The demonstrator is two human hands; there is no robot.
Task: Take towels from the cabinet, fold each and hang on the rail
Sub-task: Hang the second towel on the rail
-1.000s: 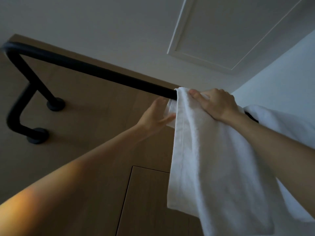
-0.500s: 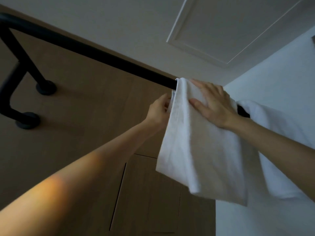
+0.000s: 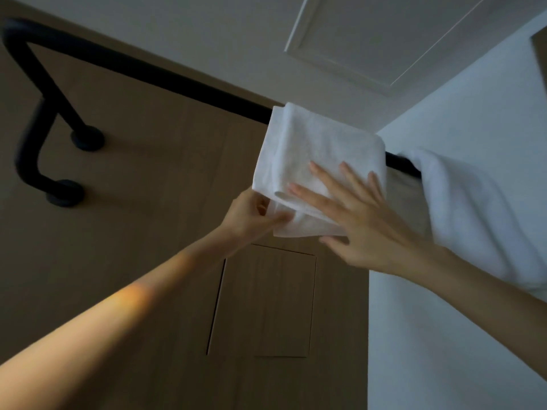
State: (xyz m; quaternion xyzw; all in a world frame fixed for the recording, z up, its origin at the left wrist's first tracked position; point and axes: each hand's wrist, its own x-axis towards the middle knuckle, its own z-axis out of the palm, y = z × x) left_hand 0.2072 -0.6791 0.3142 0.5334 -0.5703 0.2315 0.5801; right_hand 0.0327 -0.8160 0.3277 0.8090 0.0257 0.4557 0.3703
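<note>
Nearly done on this one: folded towel (image 3: 319, 152) drapes the rail (image 3: 177, 81) just above both hands, left hand (image 3: 251, 217) pinching its lower corner, right hand (image 3: 355, 220) flat on its front, second towel (image 3: 467, 208) already hung to their right, only squaring left.

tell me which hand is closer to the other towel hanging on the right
Right. The right hand lies flat on the folded towel, just left of the other towel; the left hand pinches the folded towel's lower left corner, farther off.

Dim room, wood-panelled wall (image 3: 133, 232), white ceiling (image 3: 207, 39), recessed ceiling hatch (image 3: 384, 34)
</note>
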